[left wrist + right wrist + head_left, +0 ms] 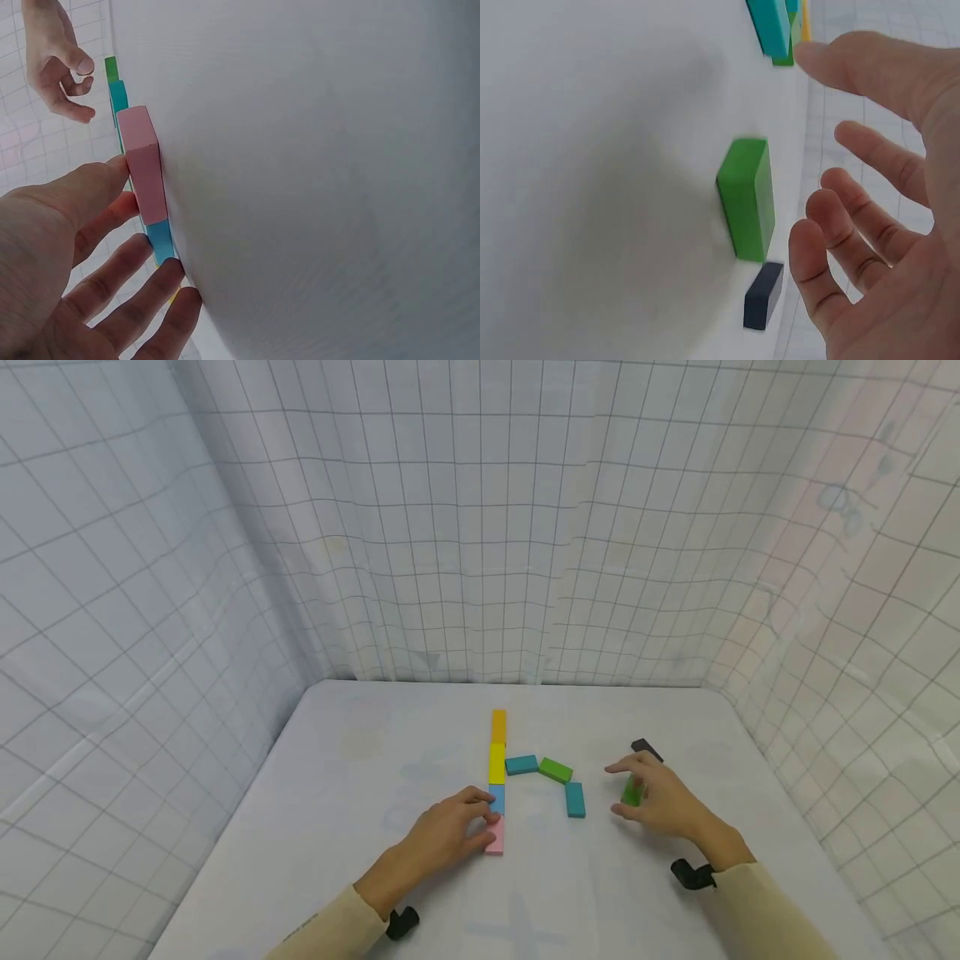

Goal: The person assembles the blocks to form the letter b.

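Left hand [441, 832] is resting at the near end of a straight column, fingers spread and loosely bent, its thumb touching the pink block [145, 169] (touching, not gripping). Its other fingers are lying along the left side, by the blue block [160, 240]. Beyond these, the yellow block [497, 764] and then the orange block [499, 727] are continuing the line away from the person. A bent branch is running off to the right of the yellow block: first teal block [521, 765], middle green block [555, 770], second teal block [575, 800] angling back toward the person (can't tell if every joint is touching). Right hand [667, 802] is hovering at the loose green block [746, 199], thumb and fingers wide apart, holding nothing. That block is lying on the white table [360, 743], right of the branch and well apart from it, with a dark block [763, 296] sitting near its far end. White gridded curtains [495, 527] are hanging behind and on both sides; light sleeves [772, 914] are covering both forearms.
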Tool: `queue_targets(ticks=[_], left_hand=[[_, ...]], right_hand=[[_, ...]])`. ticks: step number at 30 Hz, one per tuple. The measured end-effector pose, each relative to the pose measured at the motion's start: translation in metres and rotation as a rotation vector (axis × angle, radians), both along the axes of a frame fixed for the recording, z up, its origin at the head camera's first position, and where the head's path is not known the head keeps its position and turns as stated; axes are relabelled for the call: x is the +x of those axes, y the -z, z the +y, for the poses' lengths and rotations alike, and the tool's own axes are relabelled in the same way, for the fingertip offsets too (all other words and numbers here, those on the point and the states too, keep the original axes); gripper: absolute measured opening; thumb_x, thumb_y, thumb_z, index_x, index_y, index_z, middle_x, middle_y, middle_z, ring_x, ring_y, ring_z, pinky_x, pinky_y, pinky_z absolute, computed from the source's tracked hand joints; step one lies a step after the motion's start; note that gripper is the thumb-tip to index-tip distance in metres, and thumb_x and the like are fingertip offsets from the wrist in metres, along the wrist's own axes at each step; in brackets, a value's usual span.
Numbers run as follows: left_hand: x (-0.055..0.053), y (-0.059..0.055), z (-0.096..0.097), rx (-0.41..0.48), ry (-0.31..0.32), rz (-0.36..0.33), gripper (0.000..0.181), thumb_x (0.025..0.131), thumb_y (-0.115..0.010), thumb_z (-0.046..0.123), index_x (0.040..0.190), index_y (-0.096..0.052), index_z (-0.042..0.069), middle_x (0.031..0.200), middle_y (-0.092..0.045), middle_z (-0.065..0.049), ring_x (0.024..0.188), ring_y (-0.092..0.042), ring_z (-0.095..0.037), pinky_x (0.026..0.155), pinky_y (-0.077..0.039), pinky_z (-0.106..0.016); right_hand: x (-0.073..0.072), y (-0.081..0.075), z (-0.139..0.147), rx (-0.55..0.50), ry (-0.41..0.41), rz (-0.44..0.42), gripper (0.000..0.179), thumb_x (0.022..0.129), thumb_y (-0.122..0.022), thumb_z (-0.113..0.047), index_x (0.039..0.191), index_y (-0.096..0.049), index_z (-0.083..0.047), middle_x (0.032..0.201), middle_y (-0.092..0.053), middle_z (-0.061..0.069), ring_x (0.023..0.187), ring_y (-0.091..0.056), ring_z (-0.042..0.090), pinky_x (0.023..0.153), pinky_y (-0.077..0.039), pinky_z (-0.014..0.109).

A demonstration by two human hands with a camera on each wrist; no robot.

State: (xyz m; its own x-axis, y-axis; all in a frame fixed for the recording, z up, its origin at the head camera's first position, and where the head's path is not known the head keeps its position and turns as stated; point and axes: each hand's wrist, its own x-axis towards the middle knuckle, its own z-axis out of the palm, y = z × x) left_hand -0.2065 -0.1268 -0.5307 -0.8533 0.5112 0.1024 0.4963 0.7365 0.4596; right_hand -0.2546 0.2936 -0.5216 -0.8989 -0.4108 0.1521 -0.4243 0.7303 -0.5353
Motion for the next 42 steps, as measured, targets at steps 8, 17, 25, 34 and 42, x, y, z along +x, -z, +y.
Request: queue_targets(ticks=[8, 17, 25, 34, 42], left_hand=[[-0.002, 0.003, 0.001, 0.000, -0.012, -0.026, 0.021, 0.106, -0.089, 0.028, 0.124, -0.089, 0.017, 0.154, -0.074, -0.005, 0.137, -0.077, -0.031, 0.115, -0.066, -0.055], [-0.002, 0.006, 0.001, 0.013, -0.019, -0.024, 0.018, 0.106, -0.089, 0.028, 0.120, -0.089, 0.019, 0.153, -0.075, -0.004, 0.135, -0.078, -0.030, 0.113, -0.067, -0.055], [-0.002, 0.007, 0.000, 0.015, -0.017, -0.025, 0.020, 0.106, -0.089, 0.028, 0.124, -0.089, 0.018, 0.154, -0.074, -0.004, 0.137, -0.078, -0.030, 0.114, -0.067, -0.055], [-0.003, 0.007, 0.000, 0.020, -0.007, -0.035, 0.020, 0.107, -0.088, 0.028, 0.124, -0.088, 0.019, 0.155, -0.074, -0.003, 0.137, -0.077, -0.030, 0.114, -0.067, -0.055], [0.000, 0.005, -0.001, 0.019, 0.009, -0.020, 0.021, 0.107, -0.087, 0.028, 0.125, -0.088, 0.018, 0.154, -0.074, -0.004, 0.136, -0.078, -0.030, 0.112, -0.068, -0.055]], right_hand=[[-0.003, -0.005, 0.024, 0.051, 0.000, -0.055, 0.063, 0.092, -0.101, -0.024, 0.149, -0.077, -0.016, 0.158, -0.064, 0.018, 0.134, -0.056, 0.036, 0.093, -0.055, 0.033], [-0.009, -0.001, 0.036, 0.065, -0.062, -0.107, 0.065, 0.092, -0.099, -0.021, 0.152, -0.075, -0.015, 0.161, -0.064, 0.019, 0.140, -0.059, 0.040, 0.095, -0.059, 0.037], [-0.016, 0.001, 0.038, 0.069, -0.090, -0.123, 0.065, 0.091, -0.099, -0.021, 0.152, -0.076, -0.015, 0.161, -0.064, 0.019, 0.142, -0.061, 0.043, 0.095, -0.058, 0.033], [-0.019, 0.009, 0.043, 0.030, -0.110, -0.149, 0.049, 0.094, -0.098, -0.018, 0.141, -0.083, -0.018, 0.150, -0.068, 0.014, 0.125, -0.067, 0.023, 0.091, -0.057, 0.025], [-0.017, 0.008, 0.038, -0.034, -0.140, -0.158, 0.036, 0.100, -0.093, -0.011, 0.135, -0.085, -0.017, 0.138, -0.072, 0.010, 0.103, -0.062, 0.007, 0.089, -0.059, 0.023]])
